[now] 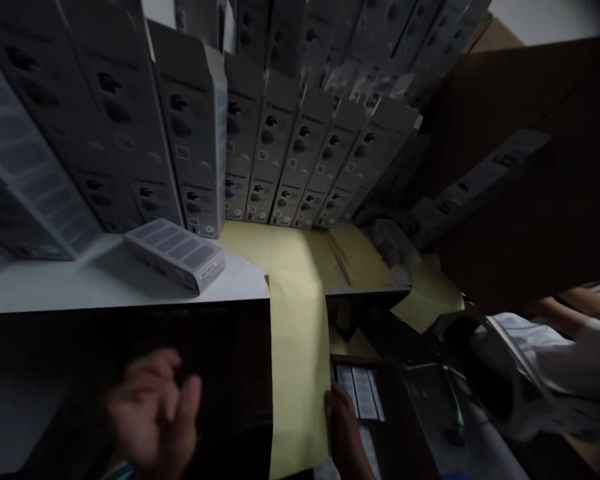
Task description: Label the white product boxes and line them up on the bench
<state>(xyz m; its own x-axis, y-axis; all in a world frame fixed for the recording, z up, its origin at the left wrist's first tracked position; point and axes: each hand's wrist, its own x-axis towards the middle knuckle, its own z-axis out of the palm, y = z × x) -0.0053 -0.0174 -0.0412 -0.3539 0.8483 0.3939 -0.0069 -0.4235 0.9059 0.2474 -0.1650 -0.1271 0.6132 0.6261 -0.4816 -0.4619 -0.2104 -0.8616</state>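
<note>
A long strip of yellow paper (pixel 300 373) hangs over the front edge of the white table and down in front of me. My right hand (pixel 347 430) is closed on the strip's right edge, low down, with the thumb on the near side. My left hand (pixel 155 410) is in the air left of the strip and apart from it. Motion blurs it; the fingers are half curled, the thumb stands away from them, and nothing shows between them. On the table above it, a small printed box (pixel 177 253) lies on its side.
Rows of upright printed boxes (pixel 285 160) stand stacked along the back of the white table (pixel 70 287). More yellow paper (pixel 365 260) lies at right, beside a large brown carton (pixel 530 200). Printed label sheets (pixel 363 393) lie below. Another person's arm (pixel 560 317) shows at far right.
</note>
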